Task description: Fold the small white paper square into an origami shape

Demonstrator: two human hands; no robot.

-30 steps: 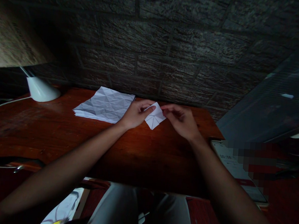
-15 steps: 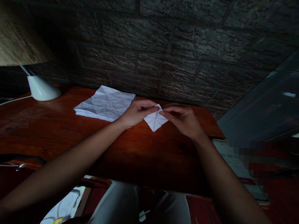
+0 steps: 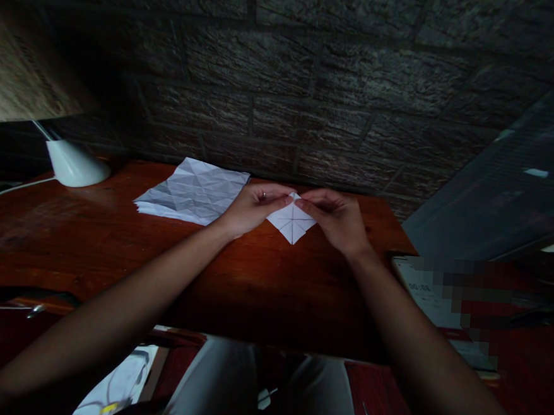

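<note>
A small white folded paper (image 3: 293, 224), diamond-shaped with crease lines crossing at its middle, is held just over the wooden table. My left hand (image 3: 256, 208) pinches its upper left edge between thumb and fingers; a ring shows on one finger. On the upper right, my right hand (image 3: 337, 217) grips the same paper with its thumb on the front. Both thumbs come close together near the top corner, and the fingers behind are partly hidden. Left of my left hand lies a stack of creased white paper sheets (image 3: 193, 190).
The reddish wooden table (image 3: 89, 245) meets a dark brick wall (image 3: 286, 75). A lamp with a white base (image 3: 77, 163) and woven shade (image 3: 21, 69) stands at left. Beyond the table's right edge is a grey panel (image 3: 476, 202). Papers and cables (image 3: 113, 386) lie below at left.
The folded paper has shifted slightly right and turned more upright. My right hand's thumb has moved up along its edge, nearer the top corner. My left hand keeps its hold.
</note>
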